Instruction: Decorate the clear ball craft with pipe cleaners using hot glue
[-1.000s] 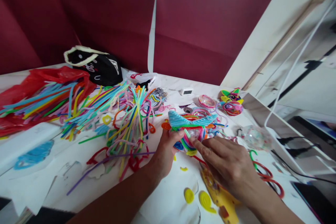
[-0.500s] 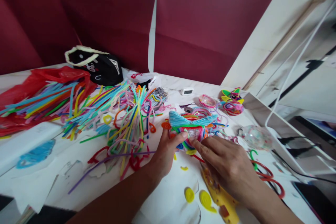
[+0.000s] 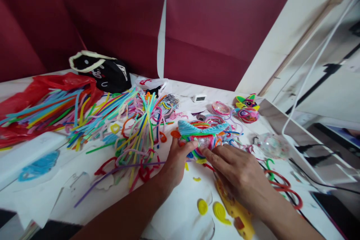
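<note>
A colourful pipe-cleaner craft with a light blue band across its top and a clear patch at the front is held low over the table. My left hand grips its left side, with the thumb resting on the front. Against the lower right of the front presses the index finger of my right hand, its other fingers curled in; whether they pinch something small is hidden. Below the hands lie yellow pipe-cleaner coils and a yellow card-like strip, partly covered by my right forearm.
Loose pipe cleaners spread to the left, some inside a red plastic bag. Behind them stands a black bag. On the right are a clear plastic dome, a finished-looking craft and a white tray wall.
The whole view has shifted slightly. Both hands keep nearly the same hold on the craft, and the right index finger stays at its front.
</note>
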Demonstrator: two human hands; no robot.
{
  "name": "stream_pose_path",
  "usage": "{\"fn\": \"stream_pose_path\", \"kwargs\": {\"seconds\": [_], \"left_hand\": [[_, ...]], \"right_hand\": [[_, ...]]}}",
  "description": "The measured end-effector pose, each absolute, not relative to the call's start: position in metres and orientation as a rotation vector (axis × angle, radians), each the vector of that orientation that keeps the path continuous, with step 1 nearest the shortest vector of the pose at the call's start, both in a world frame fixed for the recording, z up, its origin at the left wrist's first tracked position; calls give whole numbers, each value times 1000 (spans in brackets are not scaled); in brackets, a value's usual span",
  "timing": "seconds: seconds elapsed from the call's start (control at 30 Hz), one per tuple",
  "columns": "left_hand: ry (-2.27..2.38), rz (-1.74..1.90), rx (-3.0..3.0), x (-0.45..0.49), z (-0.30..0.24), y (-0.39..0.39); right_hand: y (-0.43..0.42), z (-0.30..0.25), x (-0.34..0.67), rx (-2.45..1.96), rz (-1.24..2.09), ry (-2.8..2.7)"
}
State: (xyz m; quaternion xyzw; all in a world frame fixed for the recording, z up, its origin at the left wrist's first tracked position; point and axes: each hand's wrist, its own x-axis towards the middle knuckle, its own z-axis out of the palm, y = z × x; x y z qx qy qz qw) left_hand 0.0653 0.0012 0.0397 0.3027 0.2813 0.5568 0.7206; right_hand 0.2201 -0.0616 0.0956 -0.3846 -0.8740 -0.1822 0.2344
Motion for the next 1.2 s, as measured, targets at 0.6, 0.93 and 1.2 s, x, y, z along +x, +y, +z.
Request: {"fn": "stream_pose_path", "kwargs": {"seconds": [0.6, 0.93, 1.2], "left_hand": [[687, 1226, 596, 63, 36, 9], [645, 1262, 597, 63, 32, 16], [661, 1252, 574, 59, 30, 22]], "right_hand": [[-58, 75, 245, -1240, -526, -2292], [-56, 71, 246, -1320, -478, -2236], [-79, 73, 278, -1366, -365, -2091]]}}
